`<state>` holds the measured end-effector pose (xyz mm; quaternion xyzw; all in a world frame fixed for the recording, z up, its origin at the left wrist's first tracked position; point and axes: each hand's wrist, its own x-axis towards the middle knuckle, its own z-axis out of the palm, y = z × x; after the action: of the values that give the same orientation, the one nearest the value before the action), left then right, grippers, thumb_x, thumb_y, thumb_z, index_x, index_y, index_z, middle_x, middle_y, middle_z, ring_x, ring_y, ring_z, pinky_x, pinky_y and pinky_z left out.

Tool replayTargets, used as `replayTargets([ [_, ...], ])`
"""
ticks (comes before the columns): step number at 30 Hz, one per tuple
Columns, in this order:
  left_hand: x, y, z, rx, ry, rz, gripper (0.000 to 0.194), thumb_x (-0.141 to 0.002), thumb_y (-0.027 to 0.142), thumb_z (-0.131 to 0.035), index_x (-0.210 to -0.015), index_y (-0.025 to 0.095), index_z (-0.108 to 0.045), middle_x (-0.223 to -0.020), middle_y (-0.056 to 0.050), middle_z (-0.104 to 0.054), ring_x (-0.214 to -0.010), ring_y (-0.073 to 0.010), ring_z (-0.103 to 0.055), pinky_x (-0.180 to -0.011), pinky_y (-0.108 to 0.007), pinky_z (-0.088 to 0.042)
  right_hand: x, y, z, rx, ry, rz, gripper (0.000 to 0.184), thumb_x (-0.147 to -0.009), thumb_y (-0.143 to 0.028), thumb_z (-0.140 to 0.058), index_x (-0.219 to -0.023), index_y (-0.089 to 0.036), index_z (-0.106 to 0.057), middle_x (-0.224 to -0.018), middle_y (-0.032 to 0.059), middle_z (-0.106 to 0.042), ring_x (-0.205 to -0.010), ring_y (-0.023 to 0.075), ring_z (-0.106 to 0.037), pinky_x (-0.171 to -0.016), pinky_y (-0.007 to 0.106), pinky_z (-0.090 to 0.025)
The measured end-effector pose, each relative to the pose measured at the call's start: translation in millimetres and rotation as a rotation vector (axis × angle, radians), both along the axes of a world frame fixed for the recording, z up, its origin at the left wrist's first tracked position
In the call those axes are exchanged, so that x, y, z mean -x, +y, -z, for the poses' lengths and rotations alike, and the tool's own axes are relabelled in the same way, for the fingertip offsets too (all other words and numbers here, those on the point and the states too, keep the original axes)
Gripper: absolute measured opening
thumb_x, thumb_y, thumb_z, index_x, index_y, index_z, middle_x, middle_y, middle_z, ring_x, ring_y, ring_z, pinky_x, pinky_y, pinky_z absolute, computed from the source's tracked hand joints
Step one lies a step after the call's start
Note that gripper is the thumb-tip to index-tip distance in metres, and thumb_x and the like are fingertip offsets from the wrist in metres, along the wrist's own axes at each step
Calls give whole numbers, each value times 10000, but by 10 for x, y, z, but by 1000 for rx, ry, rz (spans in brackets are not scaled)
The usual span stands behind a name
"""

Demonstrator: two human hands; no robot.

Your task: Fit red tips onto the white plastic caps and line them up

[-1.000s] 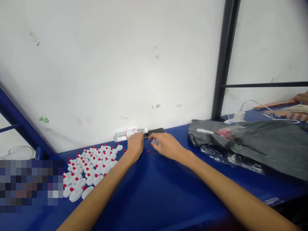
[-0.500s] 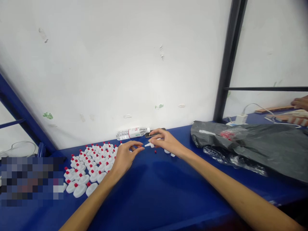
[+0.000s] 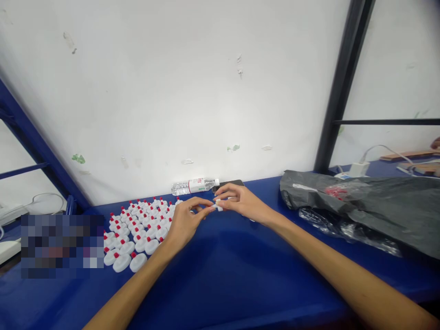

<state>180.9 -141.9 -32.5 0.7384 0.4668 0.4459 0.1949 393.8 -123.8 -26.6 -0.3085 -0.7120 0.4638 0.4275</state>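
My right hand [image 3: 242, 201] pinches a small white bottle with a pointed nozzle [image 3: 219, 206], the nozzle aimed left. Most of the bottle's body is hidden by my fingers. My left hand [image 3: 189, 220] is closed in a pinch at the nozzle tip; a speck of red showed between these fingertips half a second ago, which looks like a small red cap, now covered. Left of my left hand, many white squeeze bottles [image 3: 138, 262] with red caps stand grouped on the blue table [image 3: 220, 275]. A bit of white shows beneath my right hand.
A clear water bottle [image 3: 195, 185] lies along the wall, beside a dark phone [image 3: 237, 183]. Grey plastic sheeting [image 3: 364, 201] and clear wrap [image 3: 319, 220] cover the right side. A white plug adapter [image 3: 360, 169] and part of another person's hand [image 3: 436, 143] appear far right.
My left fingertips have moved right onto the nozzle tip, closing the small gap. The loose red cap on the table is no longer visible. The view has shifted slightly left.
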Motion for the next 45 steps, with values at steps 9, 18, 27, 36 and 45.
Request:
replayTargets([
  [9,-13,-32,-84,-79,170,7,183,-919,342,-641,-953,225,-778,-939,-30,-765,-729,-155,-643,-688,-271,-505,20,3,38,-117,-121,81,217,-979,-374,-590,-1136,-237,-649,-1072,50,-771,-952,186,-734,-829,300,-555],
  [18,212,-82,-189,-189,926,0,348,-1024,240,-396,-1034,253,-744,-1053,-72,-686,-727,-176,-649,-655,-288,-454,-218,51,-83,-501,-970,598,199,-981,-272,-577,-1013,-200,-760,-948,96,-784,-952,273,-691,-766,329,-460],
  [27,357,61,-161,66,920,-15,269,-869,148,-547,-869,279,-782,-974,-51,-749,-918,-224,-698,-773,-288,-489,-239,121,8,-472,-1049,567,239,-928,-148,-587,-1035,-181,-797,-943,111,-799,-960,297,-705,-780,340,-458],
  [36,396,64,-159,92,960,-71,290,-896,180,-496,-1001,262,-753,-1045,-68,-716,-963,-272,-681,-786,-359,-481,-222,161,40,-464,-943,570,196,-871,-99,-617,-935,-204,-770,-892,35,-810,-821,216,-749,-691,262,-474],
  [45,171,-125,-229,-124,989,-193,331,-1012,335,-393,-1134,229,-682,-1115,-75,-600,-737,-210,-651,-631,-340,-448,-227,127,-2,-520,-888,539,168,-923,-208,-641,-1023,-211,-776,-953,45,-810,-916,240,-753,-802,290,-509],
])
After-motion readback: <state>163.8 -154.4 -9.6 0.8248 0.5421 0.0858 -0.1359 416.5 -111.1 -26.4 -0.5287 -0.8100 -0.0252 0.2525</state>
